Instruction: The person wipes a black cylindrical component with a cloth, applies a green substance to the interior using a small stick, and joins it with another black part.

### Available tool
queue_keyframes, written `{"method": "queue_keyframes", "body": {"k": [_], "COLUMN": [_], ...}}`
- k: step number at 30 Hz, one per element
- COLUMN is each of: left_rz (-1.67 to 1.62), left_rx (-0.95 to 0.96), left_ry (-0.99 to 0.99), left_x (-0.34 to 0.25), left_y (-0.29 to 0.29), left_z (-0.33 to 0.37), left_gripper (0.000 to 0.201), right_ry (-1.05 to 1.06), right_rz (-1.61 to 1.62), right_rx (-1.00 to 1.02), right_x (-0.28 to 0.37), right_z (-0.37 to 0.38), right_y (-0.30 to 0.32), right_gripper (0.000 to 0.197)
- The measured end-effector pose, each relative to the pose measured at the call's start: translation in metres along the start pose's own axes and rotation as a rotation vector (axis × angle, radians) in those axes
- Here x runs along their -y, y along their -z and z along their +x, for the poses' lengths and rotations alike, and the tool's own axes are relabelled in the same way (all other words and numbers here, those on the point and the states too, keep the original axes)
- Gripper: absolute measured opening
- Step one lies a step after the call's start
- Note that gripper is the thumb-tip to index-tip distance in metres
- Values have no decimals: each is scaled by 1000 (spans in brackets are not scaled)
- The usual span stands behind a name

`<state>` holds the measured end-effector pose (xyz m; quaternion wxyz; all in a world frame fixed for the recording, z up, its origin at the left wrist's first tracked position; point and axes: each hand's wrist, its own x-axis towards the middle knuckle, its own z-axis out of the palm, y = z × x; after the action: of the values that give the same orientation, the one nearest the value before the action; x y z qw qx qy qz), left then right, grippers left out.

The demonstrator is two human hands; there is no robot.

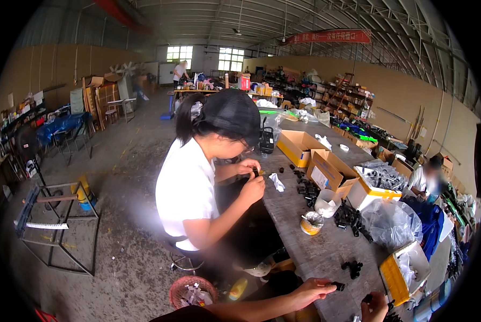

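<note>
Low in the view, my left hand pinches a small black cylindrical part over the table's near edge. My right hand, partly cut off by the lower rim, has its fingers closed around another small black part; its exact kind is too small to tell. The two hands are apart. Just beyond them on the grey table lies a small cluster of black parts. A yellow-and-white box with clear plastic inside stands beside my right hand.
A co-worker in a white shirt sits at my left, handling a small black part. On the table stand an open tin, a white cup, cardboard boxes and a clear plastic bag. A red basket holds scraps on the floor.
</note>
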<state>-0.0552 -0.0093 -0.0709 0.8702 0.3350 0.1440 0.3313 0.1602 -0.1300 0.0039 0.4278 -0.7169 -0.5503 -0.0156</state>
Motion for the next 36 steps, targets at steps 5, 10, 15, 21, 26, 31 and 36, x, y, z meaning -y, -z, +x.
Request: {"method": "queue_keyframes", "body": {"k": [5, 10, 15, 21, 26, 31, 36], "left_rz": [66, 79, 91, 128, 170, 133, 100], "left_rx": [-1, -4, -45, -47, -55, -62, -74], "left_ry": [-20, -36, -17, -49, -47, -26, -29], "left_x": [0, 3, 2, 2, -3, 3, 11], "left_y": [1, 1, -2, 0, -8, 4, 9], "left_z": [5, 8, 5, 2, -3, 2, 7], "left_gripper": [27, 29, 29, 24, 22, 23, 22], "right_ry": [-289, -482, -542, -506, -452, 125, 265], "right_rz": [383, 720, 835, 811, 725, 73, -60], "right_rx": [34, 26, 24, 76, 47, 123, 112], "right_x": [-12, -19, -21, -18, -14, 13, 11], "right_z": [-22, -32, -36, -35, -40, -40, -43], "right_y": [10, 16, 16, 15, 21, 28, 30], "right_gripper": [14, 18, 22, 28, 22, 10, 9]}}
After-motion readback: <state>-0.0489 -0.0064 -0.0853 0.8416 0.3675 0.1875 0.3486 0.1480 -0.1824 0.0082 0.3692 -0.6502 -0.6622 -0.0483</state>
